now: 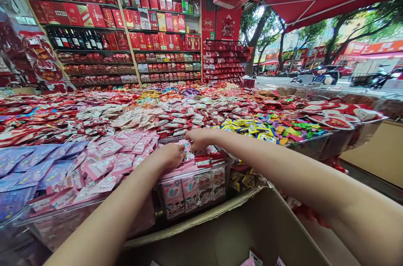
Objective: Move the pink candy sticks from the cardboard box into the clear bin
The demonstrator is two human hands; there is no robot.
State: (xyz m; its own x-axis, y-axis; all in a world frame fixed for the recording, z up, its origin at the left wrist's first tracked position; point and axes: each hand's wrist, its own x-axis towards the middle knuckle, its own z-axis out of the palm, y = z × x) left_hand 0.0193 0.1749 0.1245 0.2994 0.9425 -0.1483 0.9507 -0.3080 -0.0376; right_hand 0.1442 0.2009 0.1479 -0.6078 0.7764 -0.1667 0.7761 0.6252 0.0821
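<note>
My left hand [174, 155] is closed at the near edge of a clear plastic bin [193, 170], its fingertips against a small white-and-pink packet [188, 151]. From the right, my right hand [200, 139] reaches over the same bin with its fingers curled down at the packet's other side. The fingertips of both hands are partly hidden. Red packets [208, 159] lie inside the bin beside my right hand, and small printed boxes [204, 186] show through its front wall. Pink candy packets [110, 155] are heaped just left of my left hand.
An opened cardboard box [220, 232] stands below the bins, with a few packets at its bottom. Blue packets [44, 165] lie at far left, yellow candies [252, 128] at right. Packets cover the display behind, below shelves of bottles and red boxes [157, 41].
</note>
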